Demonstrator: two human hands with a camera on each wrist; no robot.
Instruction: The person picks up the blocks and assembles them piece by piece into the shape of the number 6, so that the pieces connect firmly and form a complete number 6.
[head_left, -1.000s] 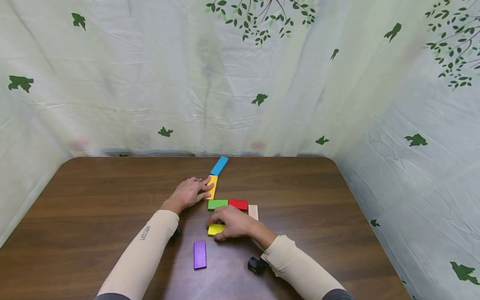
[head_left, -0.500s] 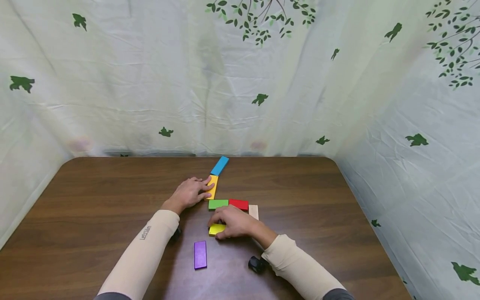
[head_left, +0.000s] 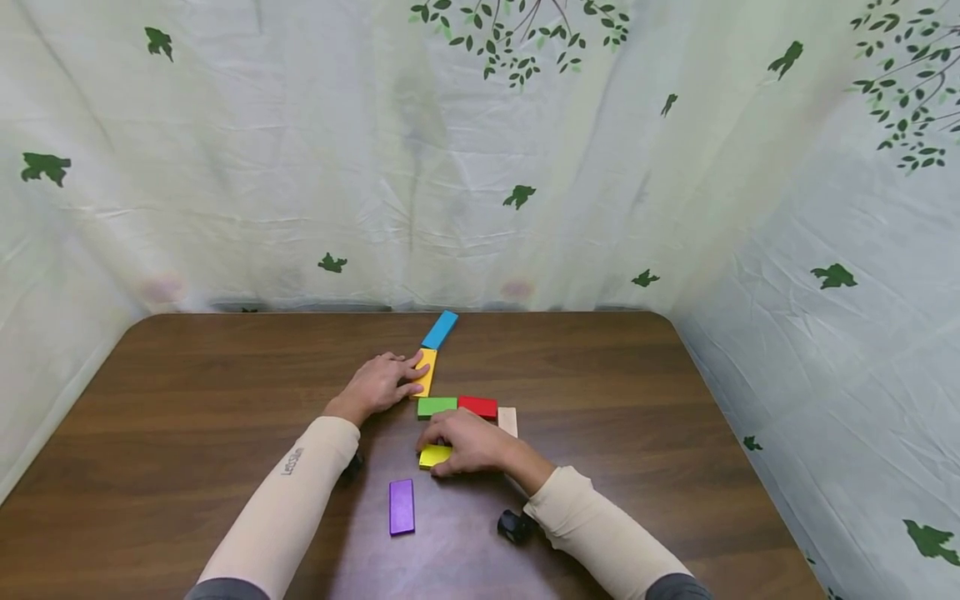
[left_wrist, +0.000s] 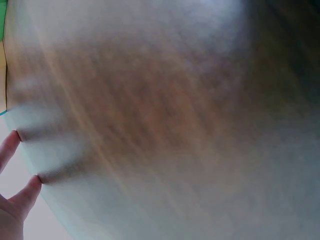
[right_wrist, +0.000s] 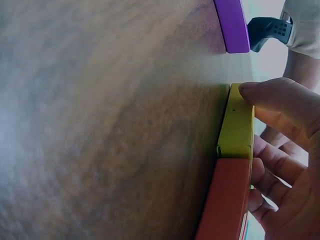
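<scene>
My right hand point(head_left: 468, 442) pinches a bright yellow block point(head_left: 435, 456) lying on the table, thumb on its near side and fingers on its far side. In the right wrist view, an orange-red block point(right_wrist: 225, 200) lies end to end with this yellow block; the hand hides it in the head view. My left hand point(head_left: 377, 385) rests its outstretched fingertips on an amber block point(head_left: 425, 372). Beyond that, a blue block point(head_left: 439, 330) meets its far end at an angle. Just below the amber block lie a green block point(head_left: 437, 407) and a red block point(head_left: 477, 407), end to end.
A pale wood block point(head_left: 507, 421) stands lengthwise beside the red one, partly behind my right hand. A purple block point(head_left: 402, 507) lies apart, nearer me. Both wrists carry black cameras point(head_left: 514, 527) under the sleeves. White leaf-print curtains border the brown table point(head_left: 615, 400).
</scene>
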